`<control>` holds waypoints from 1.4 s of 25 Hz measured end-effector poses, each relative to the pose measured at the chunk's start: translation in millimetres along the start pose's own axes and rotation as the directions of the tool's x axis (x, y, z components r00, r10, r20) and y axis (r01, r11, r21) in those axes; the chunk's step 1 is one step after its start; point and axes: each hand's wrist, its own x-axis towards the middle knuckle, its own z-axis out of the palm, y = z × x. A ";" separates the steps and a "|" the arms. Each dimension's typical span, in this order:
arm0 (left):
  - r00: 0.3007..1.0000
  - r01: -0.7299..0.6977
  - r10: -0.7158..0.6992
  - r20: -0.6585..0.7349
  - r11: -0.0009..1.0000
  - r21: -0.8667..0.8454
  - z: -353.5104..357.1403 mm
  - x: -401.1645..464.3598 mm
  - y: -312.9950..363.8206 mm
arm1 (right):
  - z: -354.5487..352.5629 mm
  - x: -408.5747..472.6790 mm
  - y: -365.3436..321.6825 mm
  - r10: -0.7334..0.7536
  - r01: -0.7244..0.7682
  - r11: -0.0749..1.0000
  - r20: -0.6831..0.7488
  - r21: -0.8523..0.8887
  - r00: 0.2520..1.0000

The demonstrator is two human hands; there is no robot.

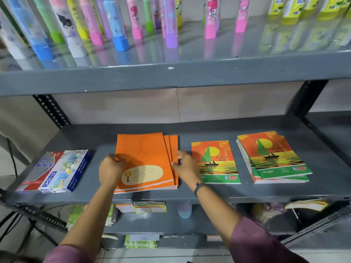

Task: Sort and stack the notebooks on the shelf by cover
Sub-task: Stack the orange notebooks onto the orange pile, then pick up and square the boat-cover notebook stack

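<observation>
A stack of orange notebooks (144,154) lies in the middle of the grey middle shelf (209,194), its layers slightly fanned to the right. My left hand (110,169) grips the stack's left edge, thumb on the top cover. My right hand (185,166) presses against the stack's right edge. To the right lies a single sailboat-cover notebook (215,162). Further right sits a stack of several sailboat-cover notebooks (273,158), a little askew.
Boxes of oil pastels (57,170) lie at the shelf's left end. The upper shelf (171,78) holds rows of colourful tubes (117,25) and yellow glue bottles (303,8). The lower shelf (152,224) carries papers and packets. Slotted metal uprights (51,111) flank the shelf.
</observation>
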 end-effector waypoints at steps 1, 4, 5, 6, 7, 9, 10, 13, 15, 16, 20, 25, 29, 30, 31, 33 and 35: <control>0.992 -0.058 0.070 -0.108 0.992 0.111 1.4 -12.7 11.8 | -10.5 1.7 7.3 0.013 -0.019 0.999 -0.114 -0.051 0.993; 0.869 -0.435 0.441 -0.224 0.897 0.077 29.1 -55.2 47.4 | -50.6 4.0 37.0 0.078 -0.164 0.967 -0.385 -0.194 0.919; 0.837 -0.537 0.528 -0.145 0.843 -0.022 45.2 -71.2 59.6 | -61.3 5.3 47.7 0.107 -0.212 0.951 -0.404 -0.226 0.909; 0.819 -0.571 0.574 -0.019 0.811 -0.130 63.9 -86.0 70.3 | -70.2 4.9 56.5 0.140 -0.252 0.933 -0.385 -0.257 0.912; 0.803 -0.549 0.581 0.134 0.808 -0.215 82.8 -99.4 80.3 | -76.6 4.2 64.5 0.176 -0.284 0.916 -0.353 -0.283 0.919; 0.761 -0.441 0.513 0.397 0.858 -0.264 114.5 -117.6 94.0 | -82.0 4.8 77.5 0.224 -0.312 0.903 -0.298 -0.294 0.928; 0.748 -0.398 0.460 0.478 0.888 -0.232 126.8 -122.0 96.6 | -83.1 6.1 82.3 0.216 -0.297 0.914 -0.291 -0.276 0.932; 0.803 -0.305 0.374 0.464 0.927 -0.219 143.1 -126.2 95.2 | -85.7 9.7 85.5 0.193 -0.247 0.955 -0.293 -0.162 0.937; 0.894 -0.096 0.245 0.376 0.923 -0.373 140.7 -129.9 97.8 | -93.5 14.9 82.1 0.295 -0.296 0.955 -0.253 0.035 0.922; 0.919 0.051 0.152 0.363 0.868 -0.494 139.6 -129.5 100.6 | -96.4 21.0 84.1 0.333 -0.307 0.940 -0.207 0.146 0.920; 0.880 0.435 -0.112 0.462 0.581 -0.688 134.8 -122.0 104.3 | -109.4 35.3 77.6 0.283 -0.230 0.935 -0.179 0.271 0.942; 0.878 0.390 0.054 0.476 0.494 -0.777 144.9 -159.7 157.2 | -189.3 19.1 63.4 0.182 -0.142 0.980 -0.340 0.138 0.923; 0.797 0.357 0.226 0.560 0.571 -0.739 169.0 -199.6 200.4 | -243.0 5.1 111.1 0.265 -0.203 0.961 -0.431 0.186 0.862; 0.772 0.356 0.245 0.586 0.597 -0.719 177.5 -205.3 203.3 | -248.4 2.6 125.6 0.303 -0.246 0.951 -0.419 0.185 0.856; 0.748 0.349 0.261 0.610 0.627 -0.696 185.4 -210.4 204.8 | -252.4 -1.3 135.9 0.327 -0.276 0.944 -0.402 0.180 0.855; 0.744 0.314 0.238 0.625 0.700 -0.641 198.4 -213.5 203.0 | -259.4 -5.1 151.6 0.331 -0.269 0.941 -0.402 0.205 0.854; 0.801 0.304 0.148 0.580 0.734 -0.607 202.4 -209.8 200.7 | -274.1 -1.9 159.5 0.331 -0.226 0.933 -0.414 0.281 0.848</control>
